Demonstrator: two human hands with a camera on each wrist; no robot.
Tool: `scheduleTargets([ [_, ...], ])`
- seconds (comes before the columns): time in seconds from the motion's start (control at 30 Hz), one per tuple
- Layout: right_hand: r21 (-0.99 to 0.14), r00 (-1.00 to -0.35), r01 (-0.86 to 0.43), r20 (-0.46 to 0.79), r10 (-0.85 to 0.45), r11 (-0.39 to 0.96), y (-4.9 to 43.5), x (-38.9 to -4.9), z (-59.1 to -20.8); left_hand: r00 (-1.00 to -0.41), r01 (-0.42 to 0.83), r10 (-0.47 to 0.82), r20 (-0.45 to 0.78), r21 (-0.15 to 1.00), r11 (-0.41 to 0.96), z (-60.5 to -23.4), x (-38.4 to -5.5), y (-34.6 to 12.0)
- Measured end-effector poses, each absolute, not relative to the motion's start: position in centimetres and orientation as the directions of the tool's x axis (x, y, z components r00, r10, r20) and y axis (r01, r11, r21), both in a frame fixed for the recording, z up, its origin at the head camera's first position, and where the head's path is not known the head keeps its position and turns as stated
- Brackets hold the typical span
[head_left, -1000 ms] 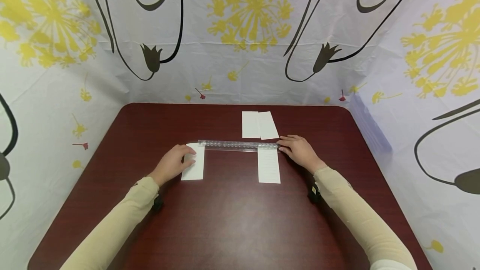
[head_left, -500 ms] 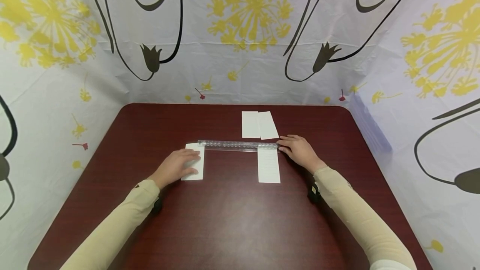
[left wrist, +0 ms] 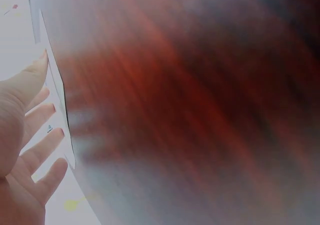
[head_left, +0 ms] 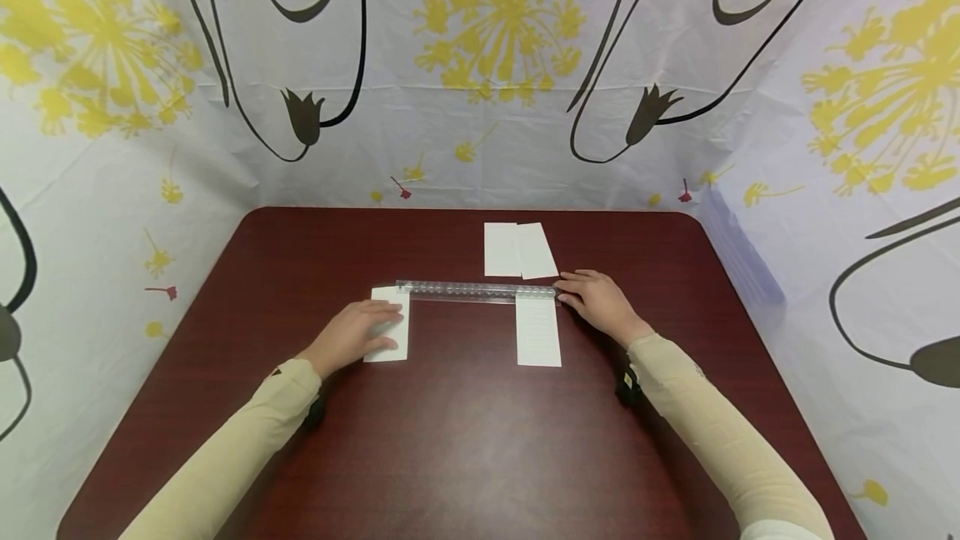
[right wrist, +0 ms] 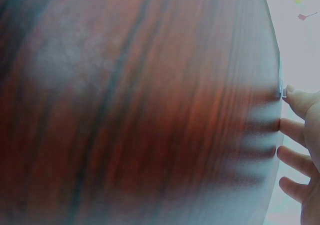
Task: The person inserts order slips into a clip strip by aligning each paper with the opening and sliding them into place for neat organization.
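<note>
In the head view, a clear ruler point(head_left: 465, 292) lies crosswise on the table, its ends overlapping the upper edges of two white paper cards. My left hand point(head_left: 348, 336) rests on the left card point(head_left: 397, 352), fingers and thumb spread across its face. Faint lines run across the right card point(head_left: 537, 336). At the ruler's right end is my right hand point(head_left: 597, 300), its fingertips and thumb right at the edge, fingers fairly straight. The right wrist view shows the right thumb point(right wrist: 295, 97) against the ruler's tip, fingers spread toward the table.
Two more white cards, a left one point(head_left: 500, 249) and a slanted one point(head_left: 536, 250), lie partly overlapping beyond the ruler. The dark red-brown table point(head_left: 465, 440) has rounded far corners. A floral-patterned cloth point(head_left: 480, 165) hangs around its back and sides.
My left hand's fingers have shifted slightly right and flattened farther over the left card since a second ago. My right hand, the ruler and the other cards have stayed in place.
</note>
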State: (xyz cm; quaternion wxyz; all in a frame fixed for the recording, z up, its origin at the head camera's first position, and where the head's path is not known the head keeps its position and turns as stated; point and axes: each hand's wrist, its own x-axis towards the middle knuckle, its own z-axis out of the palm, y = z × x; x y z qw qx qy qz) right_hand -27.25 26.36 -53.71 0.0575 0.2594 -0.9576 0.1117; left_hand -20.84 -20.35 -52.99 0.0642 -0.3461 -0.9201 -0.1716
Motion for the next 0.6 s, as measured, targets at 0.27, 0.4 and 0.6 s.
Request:
scheduleTargets([
  [0.27,-0.188,-0.861,-0.507,0.156,-0.484,0.841,26.37,-27.31,-53.70,-0.763,0.645,0.609,0.215,0.290,0.707,-53.21,-21.01,-20.22],
  [0.4,-0.193,-0.863,-0.504,0.144,-0.483,0.842,26.32,-27.27,-53.62,-0.759,0.651,0.615,0.213,0.282,0.705,-53.25,-21.10,-20.05],
  [0.6,-0.198,-0.868,-0.497,0.140,-0.477,0.845,26.31,-27.31,-53.62,-0.766,0.640,0.616,0.183,0.300,0.707,-53.19,-21.21,-19.74],
])
